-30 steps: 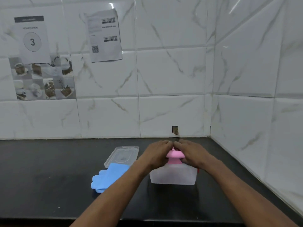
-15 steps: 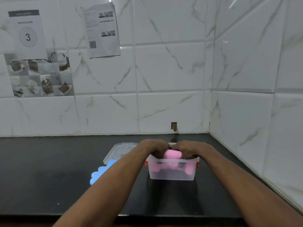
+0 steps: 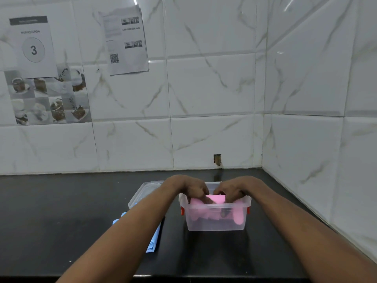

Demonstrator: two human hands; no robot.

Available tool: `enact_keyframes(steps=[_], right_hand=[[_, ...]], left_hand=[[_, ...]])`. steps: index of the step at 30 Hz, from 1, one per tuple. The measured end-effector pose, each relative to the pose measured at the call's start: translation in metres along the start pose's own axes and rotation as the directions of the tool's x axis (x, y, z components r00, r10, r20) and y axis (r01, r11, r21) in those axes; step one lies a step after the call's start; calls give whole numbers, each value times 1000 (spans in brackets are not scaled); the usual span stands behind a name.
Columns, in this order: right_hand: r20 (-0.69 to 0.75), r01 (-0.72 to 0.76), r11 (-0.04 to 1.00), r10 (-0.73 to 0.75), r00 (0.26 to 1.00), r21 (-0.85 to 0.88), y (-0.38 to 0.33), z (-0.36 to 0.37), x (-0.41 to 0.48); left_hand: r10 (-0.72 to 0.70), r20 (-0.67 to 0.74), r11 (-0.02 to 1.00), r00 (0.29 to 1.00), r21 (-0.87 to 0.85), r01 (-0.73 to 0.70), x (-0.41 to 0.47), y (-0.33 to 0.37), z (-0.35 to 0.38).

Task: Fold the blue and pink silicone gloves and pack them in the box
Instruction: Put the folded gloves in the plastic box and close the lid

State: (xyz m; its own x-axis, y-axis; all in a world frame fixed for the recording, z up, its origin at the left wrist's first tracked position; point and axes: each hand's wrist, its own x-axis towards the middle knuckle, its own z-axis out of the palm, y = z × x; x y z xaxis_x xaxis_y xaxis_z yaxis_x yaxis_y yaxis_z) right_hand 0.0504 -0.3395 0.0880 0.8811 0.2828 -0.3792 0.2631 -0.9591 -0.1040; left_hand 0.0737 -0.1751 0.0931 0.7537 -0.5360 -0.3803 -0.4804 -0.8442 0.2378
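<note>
A clear plastic box point(image 3: 216, 225) with red side clips stands on the black counter. The folded pink silicone glove point(image 3: 219, 199) lies inside it, its fingers showing through the front wall. My left hand point(image 3: 188, 187) and my right hand point(image 3: 236, 188) reach down into the box from either side, fingers curled down onto the pink glove. The blue silicone glove point(image 3: 152, 242) lies flat on the counter left of the box, mostly hidden under my left forearm.
The box's clear lid point(image 3: 145, 192) lies on the counter behind the blue glove, to the box's left. Tiled walls meet in a corner behind and to the right. The counter's front edge point(image 3: 224, 277) runs along the bottom.
Both hands have pushed the pink glove from above the box rim down inside the box. The box, lid and blue glove have stayed in place.
</note>
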Motion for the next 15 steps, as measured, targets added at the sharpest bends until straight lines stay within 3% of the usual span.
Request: enact_keyframes(steps=[2, 6, 9, 13, 15], right_hand=[[73, -19, 991, 10, 997, 129, -2, -8, -7], [113, -26, 916, -21, 993, 399, -3, -17, -22], [90, -16, 922, -20, 996, 386, -4, -15, -21], [171, -120, 951, 73, 983, 284, -7, -8, -12], [166, -147, 952, 105, 980, 267, -8, -4, -8]], left_hand=[[-50, 87, 987, 995, -149, 63, -2, 4, -5], [-70, 137, 996, 988, -49, 78, -1, 11, -7], [-80, 112, 996, 991, -23, 83, 3, 11, -5], [-86, 233, 980, 969, -157, 125, 2, 6, -6], [-81, 242, 984, 967, -133, 116, 2, 7, -7]])
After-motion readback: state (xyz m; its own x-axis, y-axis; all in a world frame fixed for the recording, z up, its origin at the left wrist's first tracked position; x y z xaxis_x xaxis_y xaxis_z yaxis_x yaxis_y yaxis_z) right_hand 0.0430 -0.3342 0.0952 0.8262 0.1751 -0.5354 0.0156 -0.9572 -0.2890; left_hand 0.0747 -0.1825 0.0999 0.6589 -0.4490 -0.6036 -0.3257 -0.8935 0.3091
